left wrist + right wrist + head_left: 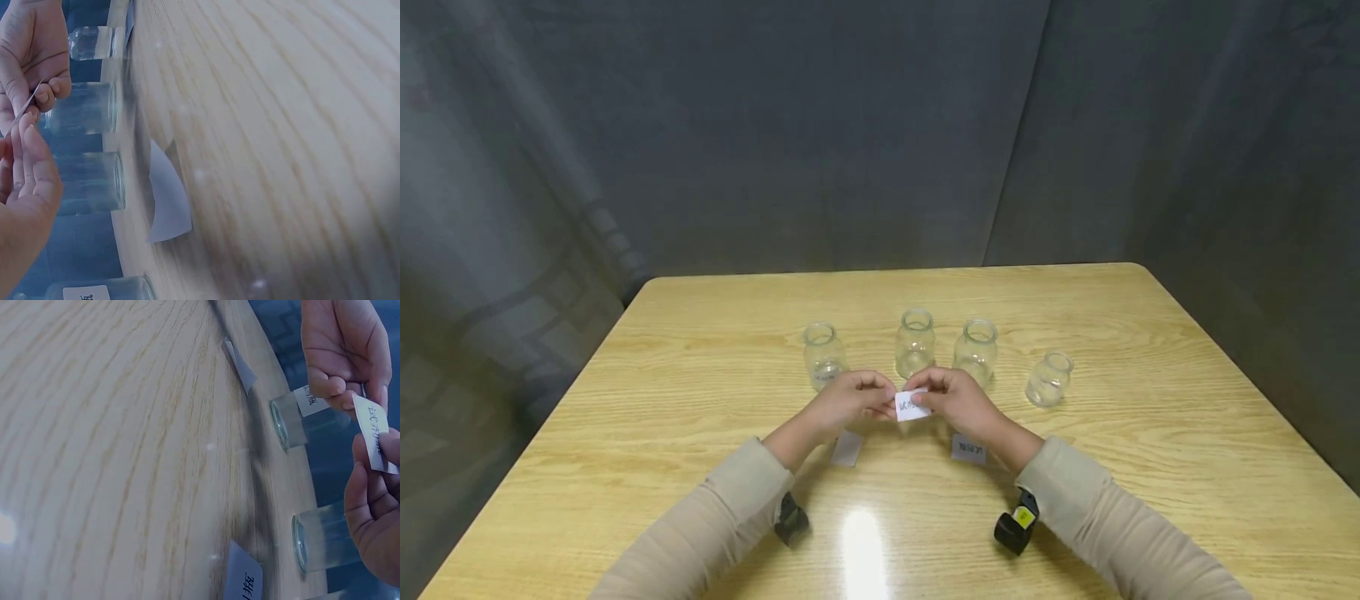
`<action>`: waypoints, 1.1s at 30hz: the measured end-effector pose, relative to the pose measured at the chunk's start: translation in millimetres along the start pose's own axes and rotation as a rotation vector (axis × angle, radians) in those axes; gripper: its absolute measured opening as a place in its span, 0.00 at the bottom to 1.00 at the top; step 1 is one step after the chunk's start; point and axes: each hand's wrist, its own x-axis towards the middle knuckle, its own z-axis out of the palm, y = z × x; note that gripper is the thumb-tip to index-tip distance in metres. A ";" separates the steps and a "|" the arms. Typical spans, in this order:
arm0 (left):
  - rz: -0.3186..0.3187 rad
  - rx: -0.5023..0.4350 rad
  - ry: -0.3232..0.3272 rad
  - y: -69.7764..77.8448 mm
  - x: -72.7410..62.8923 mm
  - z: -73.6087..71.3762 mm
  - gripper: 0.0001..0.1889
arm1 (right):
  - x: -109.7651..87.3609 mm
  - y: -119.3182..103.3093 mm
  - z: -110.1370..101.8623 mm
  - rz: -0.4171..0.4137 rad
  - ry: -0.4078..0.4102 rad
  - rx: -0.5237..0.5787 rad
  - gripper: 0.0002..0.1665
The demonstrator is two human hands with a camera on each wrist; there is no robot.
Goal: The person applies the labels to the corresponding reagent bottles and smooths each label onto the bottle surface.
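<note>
A small white paper label point(907, 406) with dark handwritten characters is held up between both hands. My right hand point(953, 398) pinches it, thumb flat on the written face and fingers behind. The thumb and curled fingertips of my left hand point(846, 402) pinch at the label's other edge, also seen in the right wrist view, where the label point(374, 432) stands tilted. Just behind the hands are two clear glass jars, a middle one point(915, 343) and one to its right point(976, 350). At the left, another glass jar point(820, 354) bears a white label point(87, 293).
A smaller glass jar point(1048, 381) stands at the right. On the wooden table point(700, 492) lie a blank-faced white paper piece point(847, 448), curled up at its edges, and a written label point(969, 450) below my right wrist. A dark curtain point(820, 142) hangs behind the table.
</note>
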 end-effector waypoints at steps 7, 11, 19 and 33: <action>-0.011 -0.019 -0.018 -2.5 0.1 -2.2 0.11 | 0.3 0.7 -0.1 0.001 -0.020 -0.023 0.09; -0.010 -0.022 -0.020 -2.8 -0.6 -1.8 0.11 | -0.4 0.1 -0.5 0.005 -0.026 -0.033 0.08; -0.002 -0.030 -0.027 -4.0 -0.7 -0.1 0.10 | -0.6 3.1 -0.5 0.008 -0.025 -0.038 0.08; 0.016 0.070 0.036 -7.1 0.3 -1.2 0.07 | -1.9 4.2 2.5 0.032 0.073 -0.052 0.09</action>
